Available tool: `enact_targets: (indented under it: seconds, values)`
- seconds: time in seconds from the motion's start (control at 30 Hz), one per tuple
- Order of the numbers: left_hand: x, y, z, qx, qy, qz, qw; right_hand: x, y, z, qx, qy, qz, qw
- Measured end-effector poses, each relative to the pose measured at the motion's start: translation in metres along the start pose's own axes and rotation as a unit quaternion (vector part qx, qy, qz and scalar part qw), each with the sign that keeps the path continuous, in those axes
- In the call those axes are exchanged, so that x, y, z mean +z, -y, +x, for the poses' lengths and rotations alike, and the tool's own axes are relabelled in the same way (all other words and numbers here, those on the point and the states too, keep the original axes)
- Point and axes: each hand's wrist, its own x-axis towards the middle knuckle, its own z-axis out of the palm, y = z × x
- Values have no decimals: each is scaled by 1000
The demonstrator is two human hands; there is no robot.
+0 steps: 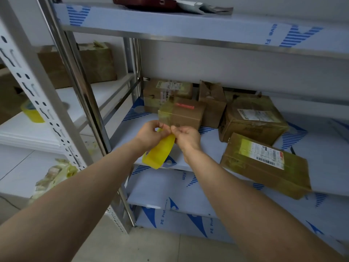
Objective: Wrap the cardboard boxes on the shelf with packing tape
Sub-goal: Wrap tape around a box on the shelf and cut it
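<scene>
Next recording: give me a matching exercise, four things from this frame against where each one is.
Things:
1. nearest tape roll
2. box with red strip
3. box with barcode label
4. dark red object

Places:
A. on the top shelf
B. front right of the middle shelf
C. between the left hand and right hand
D. just behind the hands

Pairs: 1-C, 2-D, 3-B, 4-A

My tape roll (159,152) is glossy yellow plastic; boxes (187,114) matt brown cardboard; shelf posts (83,95) shiny metal.
</scene>
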Motion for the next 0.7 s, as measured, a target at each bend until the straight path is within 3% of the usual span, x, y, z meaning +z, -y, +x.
enact_targets:
  seconds: [0.3, 0.5, 0.6, 0.7]
  values:
    - [25, -13, 2, -70, 29, -85, 994, -23, -9, -1, -48, -26, 6, 998]
    - [57, -40, 5, -110, 147, -108, 977, -75, -21, -17, 144, 76, 114, 980]
    - [81, -57, 3, -132, 212, -84, 965, -103, -26, -21, 163, 86, 143, 972]
    - [105, -78, 0, -119, 261, 51, 957, -134, -28, -27, 156, 59, 167, 972]
